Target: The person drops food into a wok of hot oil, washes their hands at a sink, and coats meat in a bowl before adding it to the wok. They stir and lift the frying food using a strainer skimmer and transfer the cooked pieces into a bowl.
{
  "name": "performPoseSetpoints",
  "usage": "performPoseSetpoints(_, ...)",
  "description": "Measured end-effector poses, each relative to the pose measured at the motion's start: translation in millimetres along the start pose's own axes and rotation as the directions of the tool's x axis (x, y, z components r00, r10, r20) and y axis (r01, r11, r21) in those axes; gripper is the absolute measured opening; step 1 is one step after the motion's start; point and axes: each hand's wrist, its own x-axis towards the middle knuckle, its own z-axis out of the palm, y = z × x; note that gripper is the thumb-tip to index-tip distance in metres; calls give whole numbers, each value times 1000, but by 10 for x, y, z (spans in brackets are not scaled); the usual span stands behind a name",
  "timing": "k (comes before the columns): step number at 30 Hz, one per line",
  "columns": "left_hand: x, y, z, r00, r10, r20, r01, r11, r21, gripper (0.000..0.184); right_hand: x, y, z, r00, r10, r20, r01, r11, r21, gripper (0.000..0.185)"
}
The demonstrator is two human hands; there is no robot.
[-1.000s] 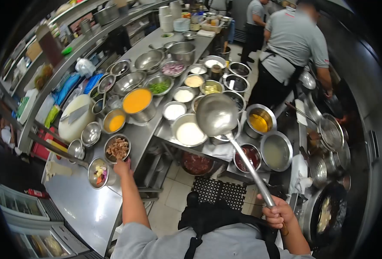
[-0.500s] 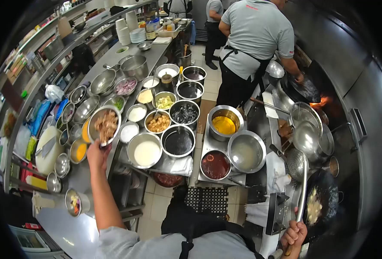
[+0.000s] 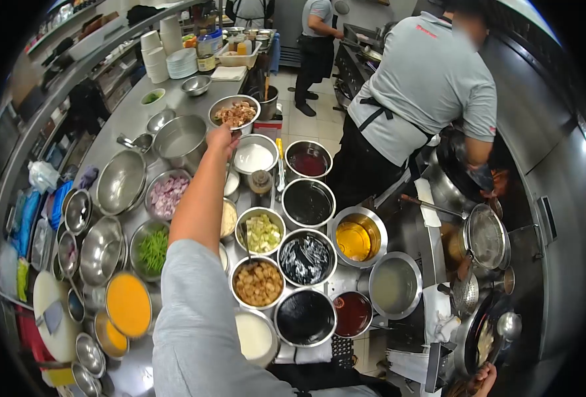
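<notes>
My left hand (image 3: 223, 139) is stretched far forward, its fingers closed on the near rim of a metal bowl of cooked meat pieces (image 3: 235, 113). That bowl is beside a pot of white powder (image 3: 254, 156) and a tall metal pot (image 3: 180, 137). At the lower right edge my right hand (image 3: 485, 378) is closed near the wok (image 3: 470, 337); the ladle's bowl (image 3: 509, 325) shows just above it, over the wok's right side. The ladle's handle is mostly hidden.
Below my left arm are pots of green pieces (image 3: 264, 232), brown cubes (image 3: 258, 282) and dark liquid (image 3: 305, 316). A bowl of chopped herbs (image 3: 151, 250) lies left. A co-worker (image 3: 425, 86) works at the stove on the right; another person (image 3: 317, 53) stands farther back.
The left hand has carried the meat bowl forward and right, from over the left counter to its far part. The right hand and ladle have moved lower, beside the wok. The view has shifted.
</notes>
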Motion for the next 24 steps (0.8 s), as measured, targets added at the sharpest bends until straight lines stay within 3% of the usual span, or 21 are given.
performPoseSetpoints(2, 418, -109, 56, 999, -16, -38, 19, 998, 63, 27, 267, 31, -264, 995, 44, 93, -44, 999, 0, 30)
performPoseSetpoints(3, 591, -135, 94, 996, -16, -82, 25, 993, 114, 26, 332, 33, -279, 996, 87, -15, -84, 987, 139, 29)
performPoseSetpoints(7, 1076, -242, 77, 989, -17, -148, 20, 1000, 19, 26, 802, 113, -939, 996, 20, 92, -27, 997, 78, 28)
performPoseSetpoints(8, 1149, -268, 25, 993, 14, -119, -16, 1000, -17, 34, 756, 121, -933, 999, -19, 48, 16, 999, 43, 29)
performPoseSetpoints(11, 1422, -390, -73, 986, -50, -157, 47, 999, -21, 34, 673, 115, -926, 989, -105, -108, 103, 994, -23, 30)
performPoseSetpoints(13, 1675, -531, -148, 947, -89, -309, 84, 996, -30, 32, 566, 88, -789, 960, -131, -248, 111, 989, -96, 28)
performPoseSetpoints(14, 1776, -592, -167, 947, -91, -308, 85, 996, -32, 32, 439, 56, -625, 959, -134, -248, 113, 989, -95, 28)
performPoseSetpoints(16, 1897, -669, -122, 882, -86, -464, 15, 988, -154, 31, 165, -12, -298, 962, -88, -259, 100, 994, 35, 27)
performPoseSetpoints(18, 1734, -571, -89, 917, -66, -394, 15, 991, -132, 29, -17, -41, -140, 958, -141, -251, 144, 990, -7, 26)
performPoseSetpoints(20, 1614, -498, -22, 866, -22, -499, -45, 991, -123, 24, -4, -42, -175, 973, -135, -186, 128, 990, -52, 26)
performPoseSetpoints(21, 1701, -527, -67, 885, -27, -465, -27, 994, -107, 15, 59, -58, -276, 973, -135, -187, 128, 991, -48, 26)
performPoseSetpoints(22, 1724, -551, -85, 884, -25, -466, -26, 994, -104, 15, 175, -102, -472, 994, -92, -67, 87, 994, -68, 22)
performPoseSetpoints(23, 1722, -589, -120, 935, 11, -353, -71, 985, -158, 11, 257, -155, -641, 998, -40, 51, 45, 994, -97, 20)
performPoseSetpoints(24, 1722, -619, -189, 955, 31, -294, -87, 980, -180, 9, 454, -177, -816, 998, -31, 46, 35, 994, -104, 20)
